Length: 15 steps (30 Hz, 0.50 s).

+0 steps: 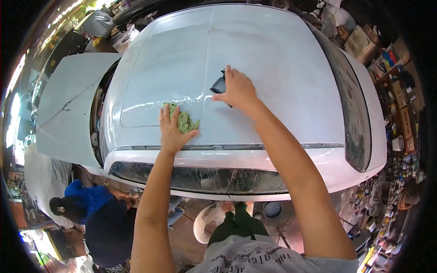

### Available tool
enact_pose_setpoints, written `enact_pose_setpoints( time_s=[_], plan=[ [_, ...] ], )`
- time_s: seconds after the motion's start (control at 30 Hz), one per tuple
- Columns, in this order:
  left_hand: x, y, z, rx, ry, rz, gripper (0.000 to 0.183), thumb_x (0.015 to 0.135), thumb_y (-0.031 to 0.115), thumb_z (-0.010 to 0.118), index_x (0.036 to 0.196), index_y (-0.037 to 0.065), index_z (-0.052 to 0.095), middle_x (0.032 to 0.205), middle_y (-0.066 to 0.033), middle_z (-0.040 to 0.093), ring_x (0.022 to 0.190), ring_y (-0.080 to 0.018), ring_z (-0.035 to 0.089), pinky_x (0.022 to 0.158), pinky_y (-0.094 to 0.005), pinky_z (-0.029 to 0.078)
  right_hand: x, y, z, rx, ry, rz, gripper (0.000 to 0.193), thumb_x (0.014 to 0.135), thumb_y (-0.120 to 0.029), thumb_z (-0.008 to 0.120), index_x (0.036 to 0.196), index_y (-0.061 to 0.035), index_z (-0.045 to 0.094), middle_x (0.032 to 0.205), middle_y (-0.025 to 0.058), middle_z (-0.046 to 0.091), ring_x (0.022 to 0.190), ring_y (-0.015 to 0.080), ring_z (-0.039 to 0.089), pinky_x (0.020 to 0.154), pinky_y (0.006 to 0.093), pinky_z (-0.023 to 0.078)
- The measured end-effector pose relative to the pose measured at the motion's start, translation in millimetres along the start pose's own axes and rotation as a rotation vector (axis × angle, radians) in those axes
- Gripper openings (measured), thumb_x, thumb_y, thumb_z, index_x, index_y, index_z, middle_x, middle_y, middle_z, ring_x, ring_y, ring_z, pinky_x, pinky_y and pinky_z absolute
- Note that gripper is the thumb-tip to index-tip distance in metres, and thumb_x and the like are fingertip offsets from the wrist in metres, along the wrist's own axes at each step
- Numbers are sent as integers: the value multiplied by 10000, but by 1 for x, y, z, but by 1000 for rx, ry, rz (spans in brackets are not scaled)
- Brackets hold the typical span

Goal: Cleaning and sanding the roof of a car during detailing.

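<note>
I am leaning over the pale grey-white roof (273, 63) of a car. My left hand (172, 132) presses a crumpled light green cloth (185, 122) onto it, fingers spread over the cloth. Farther in and to the right, my right hand (239, 88) grips a black sheet of sandpaper (219, 85), folded or wrapped round something I cannot make out. Its dark edges stick out left of the fingers, and the palm hides the remainder. Shiny wet streaks (154, 103) run across the roof from the cloth toward the left.
Below the roof edge runs a dusty side window (200, 177); the rear glass (343, 100) is at right. A person in blue and black (102, 204) crouches by the car's lower left. A dark bucket (272, 209) stands near my legs. Cluttered shelves (403, 113) line the right.
</note>
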<state>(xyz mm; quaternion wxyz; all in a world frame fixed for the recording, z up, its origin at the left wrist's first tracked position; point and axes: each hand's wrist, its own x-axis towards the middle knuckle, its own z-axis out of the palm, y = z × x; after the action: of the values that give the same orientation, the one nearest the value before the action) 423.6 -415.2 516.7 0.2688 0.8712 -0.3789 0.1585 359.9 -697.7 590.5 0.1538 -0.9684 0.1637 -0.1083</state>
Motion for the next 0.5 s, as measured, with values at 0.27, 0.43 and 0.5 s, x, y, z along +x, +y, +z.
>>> enact_pose_setpoints(
  time_s=[0.27,0.43,0.5],
  plan=[
    [22,-8,13,-1,66,-121,453,793,262,814,1186,84,679,1325,-186,603,1239,-451,548,1051,-532,458,-7,-8,30,-222,-101,-59,726,878,-271,735,1502,-20,463,1299,136,629,1161,313,613,925,451,537],
    [88,41,20,-308,55,-271,309,838,110,701,1144,80,676,1272,-171,620,1086,-409,633,913,-471,530,-104,-1,56,-96,245,-236,420,911,-211,676,1292,-43,627,1350,146,610,1217,338,572,1057,526,440],
    [120,83,36,-361,-32,-254,346,836,104,706,1179,102,664,1274,-168,620,1065,-406,643,923,-475,530,-117,2,63,-96,273,-277,427,915,-215,675,1306,-53,624,1344,152,614,1237,345,565,1075,538,423]
  ],
)
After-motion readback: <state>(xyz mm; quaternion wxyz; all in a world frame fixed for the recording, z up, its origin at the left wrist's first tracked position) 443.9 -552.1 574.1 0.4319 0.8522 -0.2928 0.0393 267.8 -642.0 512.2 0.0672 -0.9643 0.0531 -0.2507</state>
